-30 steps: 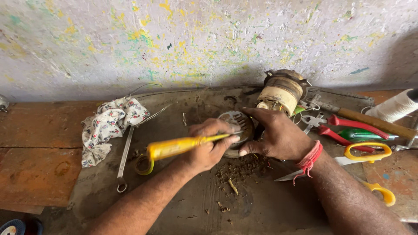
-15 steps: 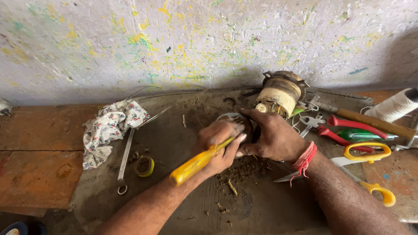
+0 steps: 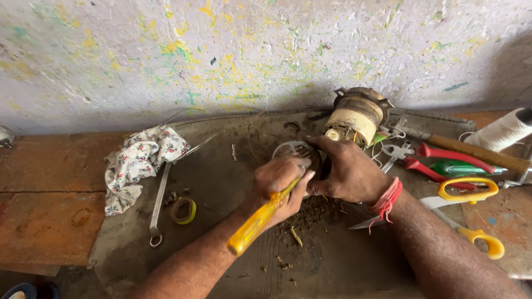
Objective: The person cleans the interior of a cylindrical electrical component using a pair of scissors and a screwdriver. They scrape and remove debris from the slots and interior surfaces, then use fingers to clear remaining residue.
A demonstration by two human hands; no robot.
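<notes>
My left hand (image 3: 280,185) grips a yellow-handled screwdriver (image 3: 256,222), handle slanting down toward me and tip hidden against a small round metal part (image 3: 292,149). My right hand (image 3: 346,171) holds that part steady from the right on the dark work mat (image 3: 221,177); a red thread is tied round its wrist. Crumbs of brown debris (image 3: 310,213) lie on the mat just below both hands. A motor core with pale winding (image 3: 354,116) stands right behind my right hand.
A flowered rag (image 3: 136,166), a spanner (image 3: 159,205) and a small roll of yellow tape (image 3: 183,210) lie at left. Red-handled pliers (image 3: 438,158), a green screwdriver (image 3: 463,168), yellow-handled scissors (image 3: 468,191), a wooden-handled tool (image 3: 476,152) and a white spool (image 3: 501,130) crowd the right. A paint-spattered wall rises behind.
The screwdriver handle has swung from lying level out to the left to slanting down toward me. My right hand has stayed on the round part.
</notes>
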